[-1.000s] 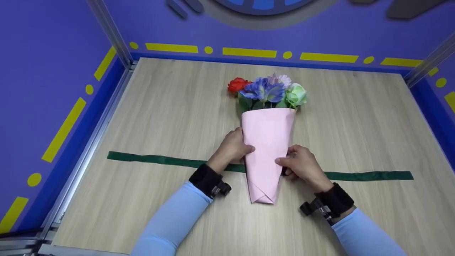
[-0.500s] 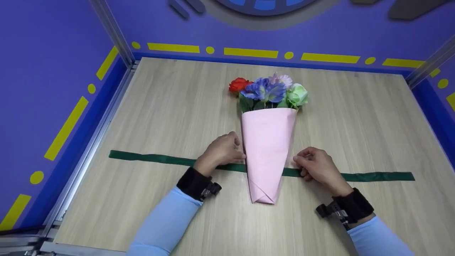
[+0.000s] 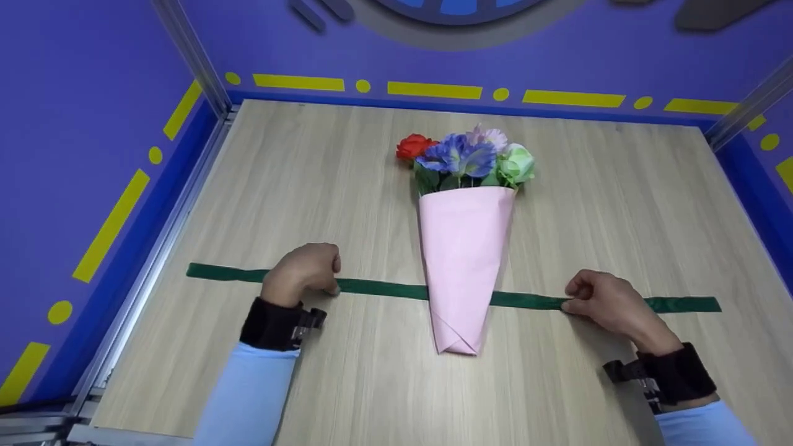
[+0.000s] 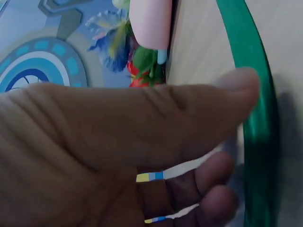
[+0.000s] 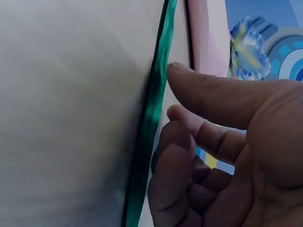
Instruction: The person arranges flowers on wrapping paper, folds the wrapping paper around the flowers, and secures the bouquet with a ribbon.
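Observation:
A bouquet of red, blue, pale purple and pale green flowers (image 3: 458, 155), wrapped in pink paper (image 3: 464, 254), lies on the table in the head view. Beneath its lower part runs a long green ribbon (image 3: 384, 288), stretching out to both sides. My left hand (image 3: 303, 272) is over the ribbon's left stretch, thumb across it in the left wrist view; thumb and index tips look apart. My right hand (image 3: 610, 303) is at the right stretch, its thumb tip beside the ribbon (image 5: 154, 106) and its fingers loosely bent, a gap between thumb and fingers.
The wood-grain table (image 3: 372, 384) is bordered by blue panels (image 3: 111, 105) with yellow marks, at the back and sides. Metal frame posts (image 3: 192, 59) stand at the corners. Both wrists wear black straps (image 3: 271, 325) with small cameras.
Both hands have let go of the wrapped bouquet and moved apart, left hand leftward and right hand rightward, along the ribbon. The bouquet and ribbon lie where they were.

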Motion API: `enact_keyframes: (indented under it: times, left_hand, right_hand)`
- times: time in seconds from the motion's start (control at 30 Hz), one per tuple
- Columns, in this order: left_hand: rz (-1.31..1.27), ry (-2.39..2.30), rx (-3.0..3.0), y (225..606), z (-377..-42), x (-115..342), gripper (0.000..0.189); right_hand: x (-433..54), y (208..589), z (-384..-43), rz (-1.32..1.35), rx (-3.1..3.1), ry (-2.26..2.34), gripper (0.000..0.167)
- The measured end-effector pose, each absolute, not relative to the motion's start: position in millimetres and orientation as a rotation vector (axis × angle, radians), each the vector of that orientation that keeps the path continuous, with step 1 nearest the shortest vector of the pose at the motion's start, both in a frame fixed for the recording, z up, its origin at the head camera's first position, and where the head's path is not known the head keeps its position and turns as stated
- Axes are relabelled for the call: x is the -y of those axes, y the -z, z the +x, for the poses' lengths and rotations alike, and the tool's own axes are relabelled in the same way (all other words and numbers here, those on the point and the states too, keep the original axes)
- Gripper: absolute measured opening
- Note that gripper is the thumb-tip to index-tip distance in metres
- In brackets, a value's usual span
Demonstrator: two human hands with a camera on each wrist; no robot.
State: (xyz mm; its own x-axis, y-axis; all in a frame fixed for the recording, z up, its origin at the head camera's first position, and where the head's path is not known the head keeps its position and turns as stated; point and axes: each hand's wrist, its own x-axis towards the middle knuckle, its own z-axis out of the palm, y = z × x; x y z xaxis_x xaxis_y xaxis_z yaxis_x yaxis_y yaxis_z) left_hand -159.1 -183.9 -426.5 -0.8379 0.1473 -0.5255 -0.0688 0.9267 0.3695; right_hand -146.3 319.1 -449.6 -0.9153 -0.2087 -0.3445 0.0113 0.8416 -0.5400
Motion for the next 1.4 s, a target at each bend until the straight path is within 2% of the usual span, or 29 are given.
enact_keyframes:
  times: [0.2, 0.43, 0.67, 0.93, 1.03, 1.2, 1.4]
  left_hand:
    - [0.015, -0.494, -2.562, 430, -159, 192, 0.016]
    - [-0.007, -0.579, -2.55, 429, -163, 193, 0.016]
    - [-0.004, -0.579, -2.611, 433, -163, 193, 0.014]
    - [-0.13, -0.659, -2.594, 433, -161, 189, 0.025]
    - [-0.195, -0.775, -2.585, 434, -162, 186, 0.025]
    - [-0.278, -1.095, -2.582, 436, -164, 181, 0.011]
    - [-0.289, -1.53, -2.542, 434, -165, 168, 0.017]
  right_hand:
    - [-329, 454, -147, -0.124, -2.66, 0.756, 0.019]
    - [-333, 455, -151, -0.087, -2.673, 0.763, 0.02]
    - [-334, 455, -151, -0.074, -2.71, 0.728, 0.031]
    - [-327, 453, -149, -0.096, -2.779, 0.663, 0.017]
    - [-325, 453, -149, -0.056, -2.761, 0.714, 0.018]
    - [-318, 452, -150, 0.04, -2.739, 0.94, 0.027]
    - [-300, 453, -152, 0.178, -2.725, 1.331, 0.034]
